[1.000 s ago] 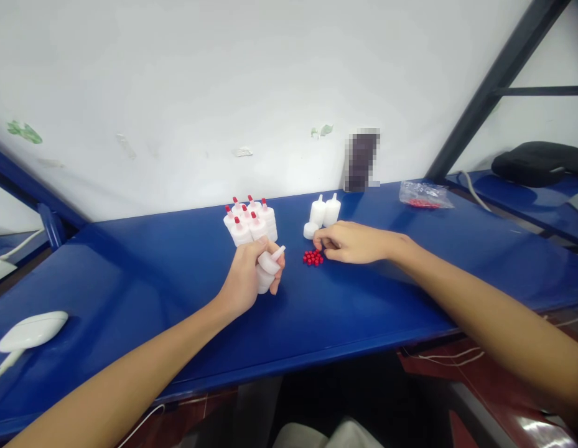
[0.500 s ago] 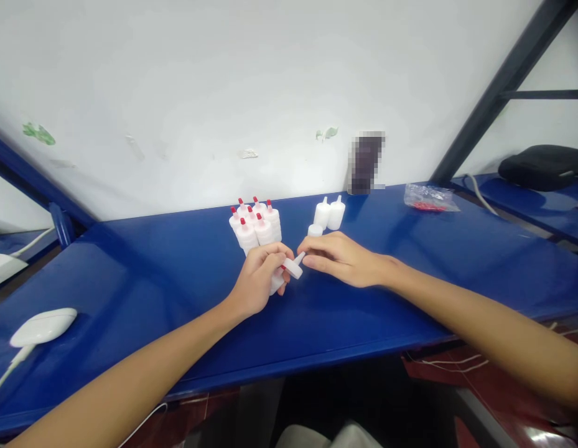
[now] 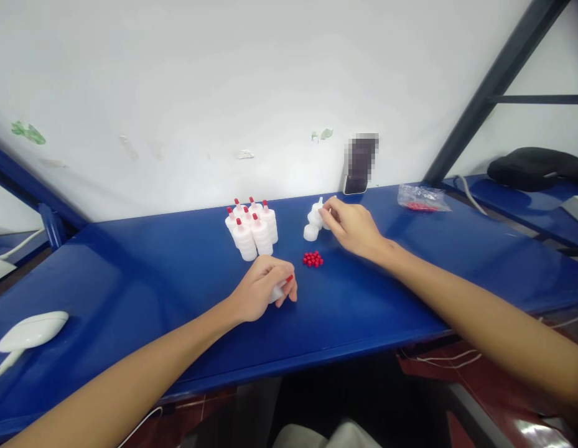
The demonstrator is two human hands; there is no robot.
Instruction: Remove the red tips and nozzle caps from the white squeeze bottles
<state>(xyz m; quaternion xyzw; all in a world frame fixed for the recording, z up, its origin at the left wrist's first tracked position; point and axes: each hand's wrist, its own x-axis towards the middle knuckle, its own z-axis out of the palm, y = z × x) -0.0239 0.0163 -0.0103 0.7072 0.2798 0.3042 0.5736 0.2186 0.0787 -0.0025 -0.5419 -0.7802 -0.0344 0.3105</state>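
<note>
My left hand (image 3: pixel 265 287) is closed around a small white squeeze bottle (image 3: pixel 275 294). The bottle's red tip shows between thumb and fingers. My right hand (image 3: pixel 351 225) pinches a white nozzle cap (image 3: pixel 313 216) at the white bottles on the right; the fingers partly hide them. A bottle's bare white nozzle (image 3: pixel 320 202) pokes up behind the cap. In front lies a short round white piece (image 3: pixel 310 233). A pile of small red tip caps (image 3: pixel 313 259) lies between my hands. Several red-tipped white bottles (image 3: pixel 248 241) stand grouped beyond my left hand.
A phone (image 3: pixel 358 168) leans on the wall at the back. A clear plastic bag (image 3: pixel 422 198) with red pieces lies at the back right. A white device with a cable (image 3: pixel 33 331) rests at the left. The blue table's front edge (image 3: pixel 289 366) runs below my forearms.
My right hand has moved away from my left hand, back and right to the white bottles, taking the nozzle cap along. The red tip caps have come into view. My left hand keeps its bottle.
</note>
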